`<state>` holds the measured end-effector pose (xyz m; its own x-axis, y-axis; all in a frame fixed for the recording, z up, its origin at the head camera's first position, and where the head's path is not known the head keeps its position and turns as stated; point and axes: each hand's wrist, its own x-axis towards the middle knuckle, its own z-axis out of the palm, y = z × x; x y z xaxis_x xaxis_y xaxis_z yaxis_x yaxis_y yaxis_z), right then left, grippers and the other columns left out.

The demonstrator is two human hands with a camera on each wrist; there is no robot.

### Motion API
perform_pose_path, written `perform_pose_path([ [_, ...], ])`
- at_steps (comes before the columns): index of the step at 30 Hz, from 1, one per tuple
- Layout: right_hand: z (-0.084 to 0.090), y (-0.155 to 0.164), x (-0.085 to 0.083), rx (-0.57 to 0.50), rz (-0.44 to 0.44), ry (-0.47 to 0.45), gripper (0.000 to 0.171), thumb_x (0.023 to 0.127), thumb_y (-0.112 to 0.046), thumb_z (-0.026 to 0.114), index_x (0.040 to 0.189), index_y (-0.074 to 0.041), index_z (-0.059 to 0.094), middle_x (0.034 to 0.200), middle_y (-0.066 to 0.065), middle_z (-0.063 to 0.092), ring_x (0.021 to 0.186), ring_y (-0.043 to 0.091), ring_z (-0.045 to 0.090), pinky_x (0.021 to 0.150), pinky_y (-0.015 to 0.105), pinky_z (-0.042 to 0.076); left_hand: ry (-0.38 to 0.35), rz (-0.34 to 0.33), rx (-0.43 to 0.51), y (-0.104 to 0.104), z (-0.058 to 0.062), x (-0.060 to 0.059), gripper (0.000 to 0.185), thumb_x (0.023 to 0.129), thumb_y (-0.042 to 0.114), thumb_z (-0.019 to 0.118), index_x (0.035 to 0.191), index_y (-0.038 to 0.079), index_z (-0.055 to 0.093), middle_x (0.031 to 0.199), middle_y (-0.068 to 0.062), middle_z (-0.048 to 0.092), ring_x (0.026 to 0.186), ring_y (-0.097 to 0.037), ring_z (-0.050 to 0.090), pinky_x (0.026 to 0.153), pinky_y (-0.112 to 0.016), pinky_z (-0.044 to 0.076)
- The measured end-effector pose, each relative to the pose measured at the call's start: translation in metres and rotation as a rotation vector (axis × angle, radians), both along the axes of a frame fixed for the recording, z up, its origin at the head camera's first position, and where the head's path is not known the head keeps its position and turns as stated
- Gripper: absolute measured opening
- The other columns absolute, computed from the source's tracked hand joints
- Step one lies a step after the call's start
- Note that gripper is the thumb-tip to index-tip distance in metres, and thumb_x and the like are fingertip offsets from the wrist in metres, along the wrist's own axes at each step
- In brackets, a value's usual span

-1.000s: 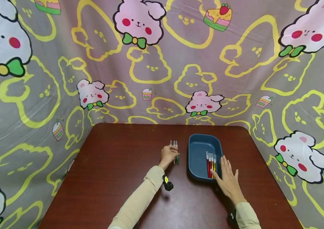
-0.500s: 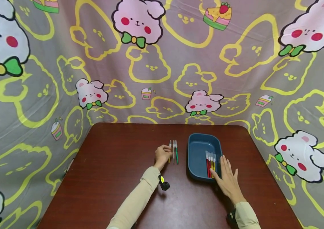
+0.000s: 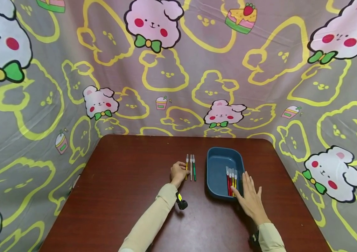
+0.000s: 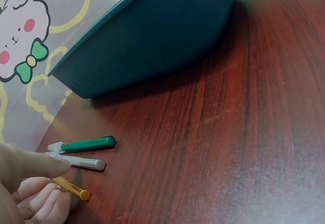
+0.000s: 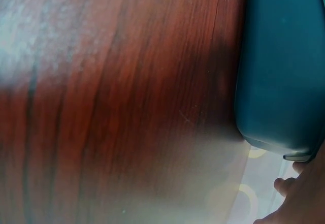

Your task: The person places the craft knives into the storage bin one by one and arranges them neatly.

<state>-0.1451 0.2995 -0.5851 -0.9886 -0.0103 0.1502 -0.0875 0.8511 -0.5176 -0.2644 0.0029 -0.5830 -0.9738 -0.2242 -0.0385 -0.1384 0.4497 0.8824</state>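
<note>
The landmark here is the dark blue plastic tray (image 3: 217,161), which stands on the reddish-brown wooden table (image 3: 128,196). Inside the tray, along its right wall, lie about 4 thin pens (image 3: 232,180) with red and yellow barrels and white caps, side by side.

To the left of the tray, just beside it but not touching it, 3 more pens lie parallel on the table: the green pen (image 3: 194,167) is the nearest to the tray, then the white-grey pen (image 3: 190,167), then the yellow-orange pen (image 3: 186,166), which is the farthest from it.

The left hand (image 3: 179,172) is at the near end of this row, on the side away from the tray. In the left wrist view its curled fingers (image 4: 38,196) close around the near end of the yellow-orange pen, with the thumb over it; the pen seems to lie on the wood, not lifted. The right hand (image 3: 251,198) rests flat with straight fingers against the near right corner of the tray and holds nothing; it seems to steady the tray.

I judge that the step in hand is picking up 1 of the 3 loose pens. The next move, in my opinion, calls for a firm pinch on the thin, round barrel, because it can roll or push against the 2 neighbour pens. Then it needs a lift high enough to pass over the left wall of the tray.
</note>
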Motion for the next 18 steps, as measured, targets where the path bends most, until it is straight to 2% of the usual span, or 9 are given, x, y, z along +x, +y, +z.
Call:
perform_pose_path([
  [6,-0.0007,-0.0001,0.0016,-0.009,0.004,-0.003,0.091,0.106,-0.050,0.057,0.166,0.005,0.016,0.173,0.026,0.013,0.156,0.052,0.015,0.113,0.085,0.003,-0.029,0.027,0.000,0.0015,-0.0021,-0.0021,0.032,0.070,-0.002,0.094,0.097,0.004,0.077,0.085,-0.009,0.077,0.076,-0.021,0.070,0.074,-0.038,0.057],
  [11,-0.0013,-0.0007,0.0029,-0.009,0.006,0.011,0.091,0.106,-0.049,0.058,0.166,0.005,0.016,0.173,0.027,0.015,0.156,0.053,0.016,0.112,0.085,0.004,-0.011,0.042,-0.011,0.0015,-0.0004,0.0002,0.029,0.067,-0.006,0.092,0.091,0.003,0.076,0.076,-0.004,0.075,0.070,-0.019,0.069,0.069,-0.037,0.057],
  [18,-0.0003,-0.0007,0.0027,-0.014,0.000,0.028,0.090,0.106,-0.049,0.058,0.166,0.005,0.017,0.173,0.027,0.016,0.155,0.053,0.017,0.112,0.085,0.005,-0.033,0.083,0.003,0.0050,-0.0021,-0.0042,0.022,0.071,-0.003,0.089,0.090,0.003,0.080,0.075,-0.004,0.076,0.082,-0.030,0.073,0.078,-0.048,0.057],
])
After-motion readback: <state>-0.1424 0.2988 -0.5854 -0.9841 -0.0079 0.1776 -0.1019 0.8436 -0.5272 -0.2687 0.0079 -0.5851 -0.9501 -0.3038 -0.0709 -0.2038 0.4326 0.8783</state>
